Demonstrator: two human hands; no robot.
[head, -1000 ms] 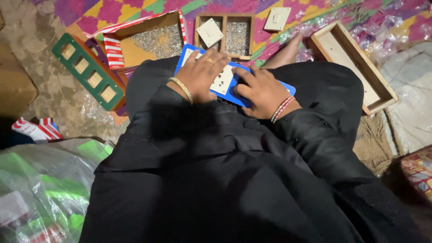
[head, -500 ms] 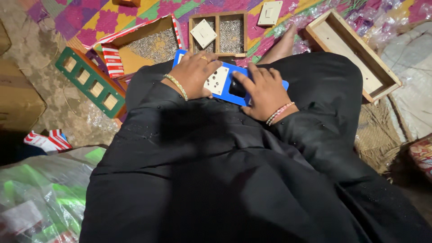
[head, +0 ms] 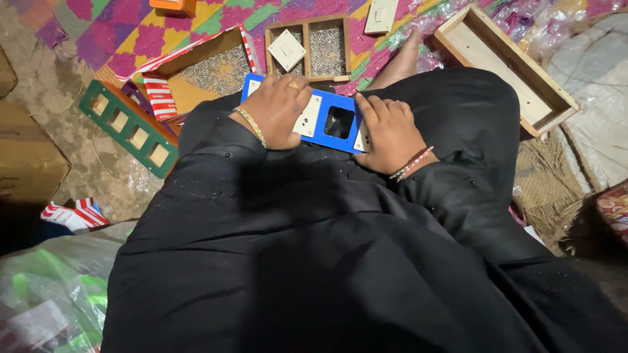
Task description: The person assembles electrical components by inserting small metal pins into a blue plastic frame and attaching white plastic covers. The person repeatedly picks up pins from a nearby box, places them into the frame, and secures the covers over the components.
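Two hands: left, right; one blue frame; one green frame; two wooden trays.

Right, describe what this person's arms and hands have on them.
Both arms are covered to the wrist by loose black sleeves of the same black garment that drapes over the lap. The left hand is bare, with a thin beaded bangle, yellowish-green, at the wrist. The right hand is bare too, with a few slim bangles, pink and light-coloured, at its wrist. No gloves; any rings are too small to tell.
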